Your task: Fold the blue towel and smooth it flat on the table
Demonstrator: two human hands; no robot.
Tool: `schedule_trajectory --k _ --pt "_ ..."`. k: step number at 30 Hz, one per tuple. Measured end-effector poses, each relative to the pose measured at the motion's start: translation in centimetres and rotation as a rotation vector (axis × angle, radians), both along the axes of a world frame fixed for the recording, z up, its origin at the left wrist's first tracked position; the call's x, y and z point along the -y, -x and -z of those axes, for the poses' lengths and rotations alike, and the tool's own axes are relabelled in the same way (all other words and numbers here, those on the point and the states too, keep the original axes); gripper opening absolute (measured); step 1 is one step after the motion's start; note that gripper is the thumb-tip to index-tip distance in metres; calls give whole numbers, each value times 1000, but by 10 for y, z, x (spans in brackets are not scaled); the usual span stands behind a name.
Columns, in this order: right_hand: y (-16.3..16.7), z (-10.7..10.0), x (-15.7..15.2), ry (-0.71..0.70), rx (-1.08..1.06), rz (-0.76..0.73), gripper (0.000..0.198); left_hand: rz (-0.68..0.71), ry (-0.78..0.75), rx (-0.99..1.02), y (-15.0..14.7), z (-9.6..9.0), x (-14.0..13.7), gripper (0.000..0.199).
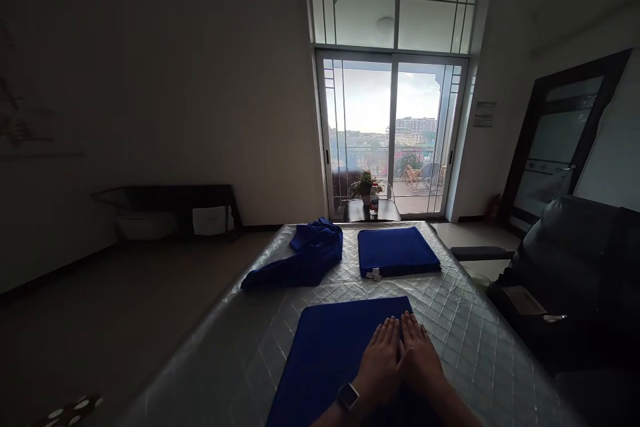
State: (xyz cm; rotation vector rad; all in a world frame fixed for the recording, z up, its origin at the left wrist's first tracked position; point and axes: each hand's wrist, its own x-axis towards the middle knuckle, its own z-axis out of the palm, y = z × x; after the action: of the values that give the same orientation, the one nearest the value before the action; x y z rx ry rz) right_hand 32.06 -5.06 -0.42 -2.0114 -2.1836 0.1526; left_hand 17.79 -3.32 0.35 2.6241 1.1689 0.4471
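Note:
A blue cloth lies spread flat on the near part of the quilted silver table cover. My left hand, with a watch on its wrist, rests palm down on the cloth, fingers stretched out. Close beside it my right hand lies flat along the cloth's right edge, its fingers also straight; the two thumbs meet. Beyond them sits a folded stack of blue cloth with a white tag at its near edge. To its left is a crumpled blue cloth.
Behind the table's far end, a small dark table carries a potted plant and a bottle. A black armchair stands at the right. Sliding glass doors open onto a balcony, and a dark low rack is along the left wall.

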Motion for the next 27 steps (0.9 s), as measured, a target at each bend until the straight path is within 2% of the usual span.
schedule_trajectory --k 2,4,11,14,18,22,27 --pt "1 -2 0 12 -33 23 63 -40 -8 -42 11 7 -5 72" --pt "3 -4 -1 21 -83 73 66 -91 -12 -95 35 10 -10 73" --pt "5 -8 -1 67 -113 114 67 -414 43 -164 155 12 -25 81" --pt "5 -6 -1 47 -90 107 68 -463 9 -155 189 17 -28 79" --pt "4 -7 -2 67 -33 101 69 -497 17 -139 198 20 -28 86" --pt "1 -18 -15 121 2 77 70 -515 31 -111 195 19 -30 91" --pt "2 -30 -49 41 -17 66 69 -505 18 -100 196 22 -32 91"
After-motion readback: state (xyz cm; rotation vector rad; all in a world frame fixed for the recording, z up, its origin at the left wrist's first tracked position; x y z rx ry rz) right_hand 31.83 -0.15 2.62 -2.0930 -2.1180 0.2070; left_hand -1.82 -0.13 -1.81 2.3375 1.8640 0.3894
